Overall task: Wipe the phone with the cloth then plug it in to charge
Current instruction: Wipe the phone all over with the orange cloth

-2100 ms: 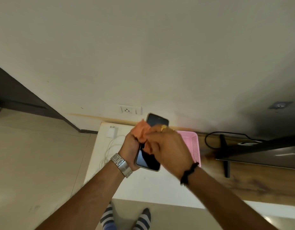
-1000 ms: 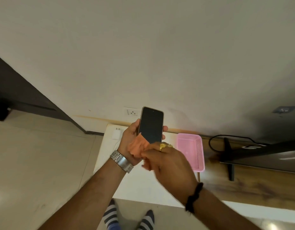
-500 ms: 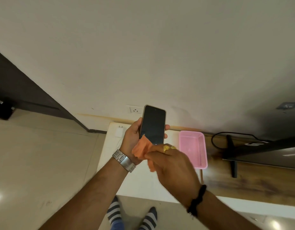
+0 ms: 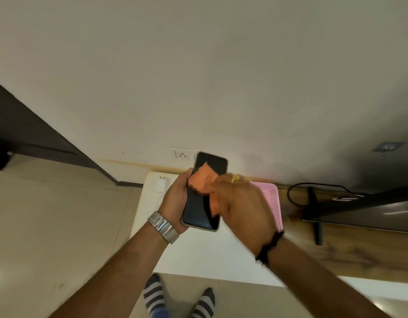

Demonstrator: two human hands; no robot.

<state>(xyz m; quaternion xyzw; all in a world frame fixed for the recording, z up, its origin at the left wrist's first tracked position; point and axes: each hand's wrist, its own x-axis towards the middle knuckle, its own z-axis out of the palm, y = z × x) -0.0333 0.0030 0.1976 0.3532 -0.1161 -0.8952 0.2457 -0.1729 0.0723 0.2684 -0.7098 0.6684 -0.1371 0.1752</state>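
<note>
Above the white table (image 4: 198,255), left hand (image 4: 175,200) grips the phone (image 4: 204,193), right hand (image 4: 242,205) pinches the cloth (image 4: 201,182) beside the pink basket (image 4: 275,203).

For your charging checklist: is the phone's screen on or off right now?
Off, as far as visible: the phone shows a dark, blank screen around the cloth, which covers part of it.

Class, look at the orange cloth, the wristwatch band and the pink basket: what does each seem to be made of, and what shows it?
Orange cloth: soft woven or microfibre fabric, matt; it crumples and folds over the phone.
Wristwatch band: probably brushed steel; silver segmented links with a dull shine.
Pink basket: likely moulded plastic; uniform colour, fine perforated wall.
</note>
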